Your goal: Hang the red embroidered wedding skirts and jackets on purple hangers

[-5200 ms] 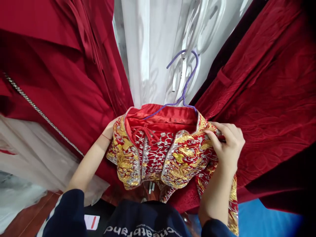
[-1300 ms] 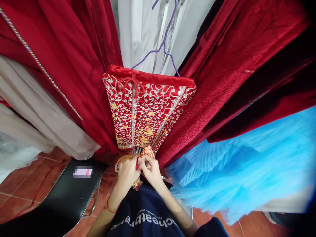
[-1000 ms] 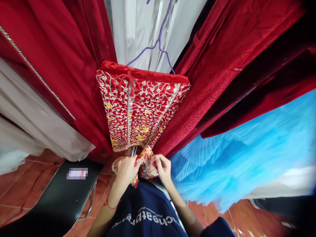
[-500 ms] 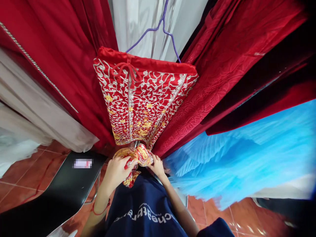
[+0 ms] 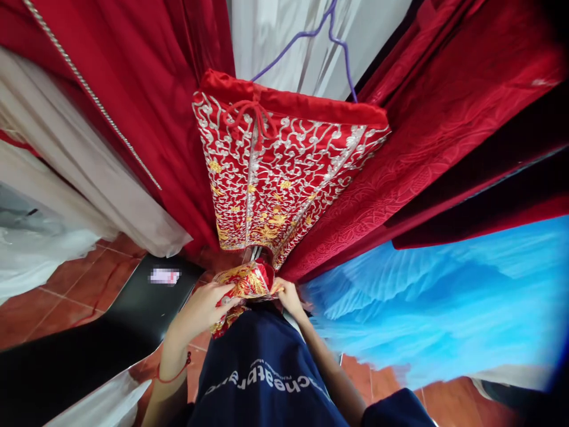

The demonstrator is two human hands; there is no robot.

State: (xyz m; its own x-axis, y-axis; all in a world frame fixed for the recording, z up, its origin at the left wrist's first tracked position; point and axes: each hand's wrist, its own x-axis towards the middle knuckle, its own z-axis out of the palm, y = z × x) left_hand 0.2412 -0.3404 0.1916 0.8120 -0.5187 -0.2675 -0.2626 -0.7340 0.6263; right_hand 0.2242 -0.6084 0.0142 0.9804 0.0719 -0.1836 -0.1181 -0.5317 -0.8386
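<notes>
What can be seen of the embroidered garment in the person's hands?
The embroidered garment is red cloth densely worked in gold and silvery thread, with a smooth, satin-like plain red patch showing. It is bunched up rather than spread out, so its full shape is hidden. The left hand and right hand hold opposite sides, in front of the dark blue shirt; whether it touches the shirt is unclear.

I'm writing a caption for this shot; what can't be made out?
In the head view:
Purple hanger: hook cut off by the top edge.
Pale card: details pixelated.
Embroidered garment: partly hidden by the left hand.
Black chair: cut off by the left edge.
</notes>
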